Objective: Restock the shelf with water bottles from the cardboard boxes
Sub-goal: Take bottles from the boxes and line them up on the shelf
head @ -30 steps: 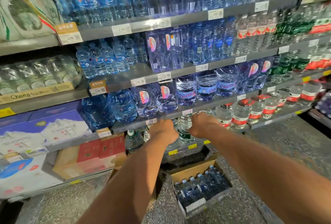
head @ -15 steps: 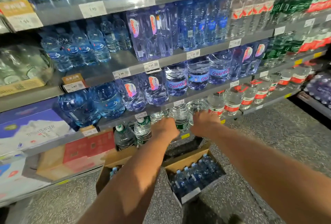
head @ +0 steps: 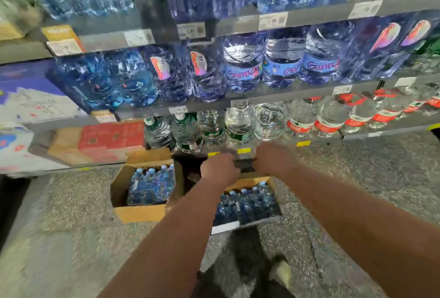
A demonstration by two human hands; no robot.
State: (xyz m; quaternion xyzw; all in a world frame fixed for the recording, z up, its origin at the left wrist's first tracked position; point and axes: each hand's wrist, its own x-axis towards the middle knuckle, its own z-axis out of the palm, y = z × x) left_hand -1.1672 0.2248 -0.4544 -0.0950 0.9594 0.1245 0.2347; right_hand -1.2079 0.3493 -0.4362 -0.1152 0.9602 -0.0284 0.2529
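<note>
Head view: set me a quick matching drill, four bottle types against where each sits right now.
Things:
1 green-label bottles
2 red-label bottles
3 blue-band bottles
4 blue-capped bottles

Places:
A in the cardboard boxes on the floor
B lowest shelf, right part
C lowest shelf, left part
D the shelf just above the lowest one

Pairs: 1-C, 2-B, 3-D, 4-A.

The left grip (head: 220,171) and the right grip (head: 273,159) have lowered from the green-label bottles (head: 239,128) on the bottom shelf (head: 328,140). Both now sit below its front edge, over the dark gap before the right cardboard box (head: 247,182). The view has tilted down: the left cardboard box (head: 140,213) shows in full, and a shoe (head: 283,271) has entered.
</note>
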